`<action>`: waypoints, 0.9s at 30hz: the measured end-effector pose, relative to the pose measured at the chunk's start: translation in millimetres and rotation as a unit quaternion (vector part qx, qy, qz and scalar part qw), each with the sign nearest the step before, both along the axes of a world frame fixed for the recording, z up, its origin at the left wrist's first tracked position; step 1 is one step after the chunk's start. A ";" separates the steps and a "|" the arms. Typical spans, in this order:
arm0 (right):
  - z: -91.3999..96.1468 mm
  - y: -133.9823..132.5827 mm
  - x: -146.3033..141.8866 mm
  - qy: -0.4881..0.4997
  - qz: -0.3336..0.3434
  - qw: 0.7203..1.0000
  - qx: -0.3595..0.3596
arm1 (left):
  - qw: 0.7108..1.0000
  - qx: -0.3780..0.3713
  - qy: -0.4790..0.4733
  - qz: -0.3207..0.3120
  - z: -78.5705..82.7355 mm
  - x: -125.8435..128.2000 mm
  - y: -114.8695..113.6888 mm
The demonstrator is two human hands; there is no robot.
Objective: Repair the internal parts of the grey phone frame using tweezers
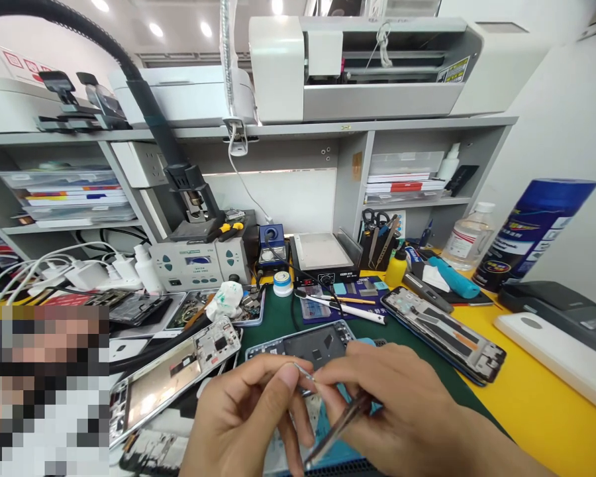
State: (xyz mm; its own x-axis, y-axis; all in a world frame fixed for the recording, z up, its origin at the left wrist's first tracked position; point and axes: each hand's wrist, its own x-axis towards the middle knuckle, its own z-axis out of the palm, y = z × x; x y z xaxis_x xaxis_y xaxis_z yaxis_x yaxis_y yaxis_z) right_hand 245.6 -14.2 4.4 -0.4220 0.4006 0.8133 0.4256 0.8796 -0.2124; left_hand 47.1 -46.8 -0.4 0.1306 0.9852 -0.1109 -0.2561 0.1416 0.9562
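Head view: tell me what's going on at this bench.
A person works at a cluttered electronics bench. The right hand holds tweezers, while the left hand pinches a thin silvery piece, too small to identify. Both hover over an opened phone frame on the green mat. Another opened phone lies to the right, and a soldering station stands behind.

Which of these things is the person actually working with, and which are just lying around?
In use: left hand, thin metal piece, right hand, tweezers, open phone beneath them.
Lying about: phone frame at right, white phone at left, blue can, clear bottle.
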 end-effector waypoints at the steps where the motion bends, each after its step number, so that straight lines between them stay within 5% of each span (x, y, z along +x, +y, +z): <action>1: 0.7 0.9 0.5 0.008 0.014 0.999 -0.031 | 1.000 -0.002 -0.002 -0.009 -1.9 -0.7 1.9; 4: 7.1 3.1 3.1 0.029 0.051 0.974 -0.220 | 0.999 -0.012 -0.015 -0.028 -4.4 -3.0 6.3; 7: 19.1 4.1 5.7 0.043 0.047 0.901 -0.429 | 0.999 -0.025 -0.026 -0.019 -2.7 -4.8 7.2; 10: 30.6 5.5 8.8 0.048 0.031 0.857 -0.512 | 0.999 -0.031 -0.023 -0.014 -0.1 -5.3 6.4; 15: 36.9 9.3 20.0 -0.054 0.045 0.851 -0.520 | 1.000 -0.023 0.007 0.012 8.2 -0.6 2.1; 23: 25.8 12.4 28.4 -0.263 -0.009 0.902 -0.342 | 0.989 0.020 0.107 0.097 15.3 -1.4 -7.3; 27: 32.6 12.9 30.8 -0.265 0.019 0.885 -0.382 | 0.983 0.013 0.162 0.091 9.2 -13.7 -10.0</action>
